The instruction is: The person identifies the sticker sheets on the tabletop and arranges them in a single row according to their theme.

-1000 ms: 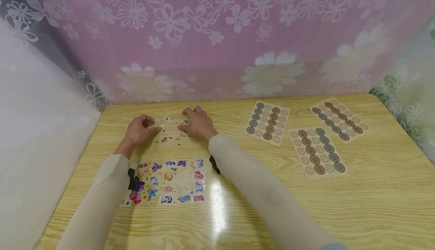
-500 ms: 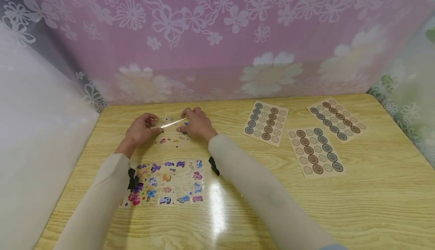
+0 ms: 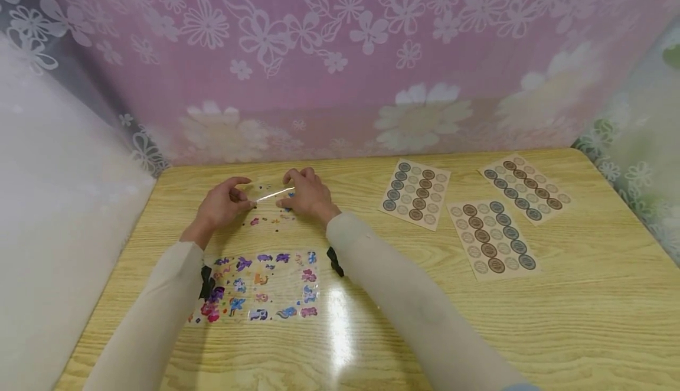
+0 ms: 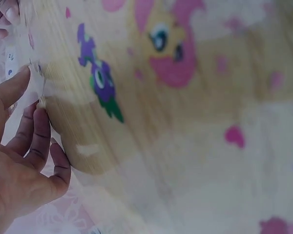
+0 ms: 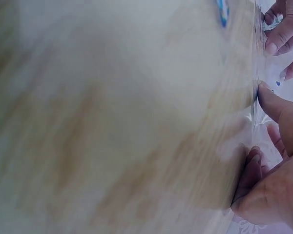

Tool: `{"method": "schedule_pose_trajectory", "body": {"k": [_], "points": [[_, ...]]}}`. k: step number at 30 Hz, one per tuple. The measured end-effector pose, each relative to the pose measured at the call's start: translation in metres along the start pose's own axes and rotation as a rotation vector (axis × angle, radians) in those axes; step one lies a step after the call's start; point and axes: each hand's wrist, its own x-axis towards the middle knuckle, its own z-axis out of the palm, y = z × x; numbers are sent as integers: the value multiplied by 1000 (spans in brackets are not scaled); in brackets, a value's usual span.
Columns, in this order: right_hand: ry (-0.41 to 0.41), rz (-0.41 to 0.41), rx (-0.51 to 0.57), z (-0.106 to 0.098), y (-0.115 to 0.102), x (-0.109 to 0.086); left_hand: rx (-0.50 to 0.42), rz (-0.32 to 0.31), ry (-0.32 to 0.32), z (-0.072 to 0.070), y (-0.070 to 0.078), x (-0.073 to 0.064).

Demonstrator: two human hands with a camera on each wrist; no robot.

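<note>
A clear sticker sheet (image 3: 269,223) with small colourful prints lies near the table's back left, partly hidden by both hands. Thumb and fingertips of my left hand (image 3: 220,205) pinch clear film along its left side; the left wrist view shows the thin film edge (image 4: 41,87) between them. From there a bright line of glare runs toward my right hand (image 3: 309,195). That hand's thumb and curved fingers rest on the sheet's right side, spread apart. Closer to me lies a second clear sheet (image 3: 284,282) of cartoon pony stickers, its left part beneath the left wrist.
Several tan sheets with round labels lie to the right: one sheet (image 3: 414,194) nearest the hands, another sheet (image 3: 494,238) lower, and a third (image 3: 526,189) farther right. A pink flowered curtain (image 3: 329,66) hangs behind the wooden table (image 3: 425,320).
A bright line of glare has appeared across the far sheet between the hands. The left hand's upper fingers have straightened slightly away from its thumb. The right hand stays nearly still.
</note>
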Motion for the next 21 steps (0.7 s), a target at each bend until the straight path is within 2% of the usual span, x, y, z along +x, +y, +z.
{"method": "schedule_pose_trajectory", "body": {"k": [9, 21], "points": [[10, -11, -8, 1, 2, 1, 36, 74, 39, 2, 3, -3], [-4, -16, 49, 1, 9, 4, 50, 73, 58, 5, 5, -4]]}}
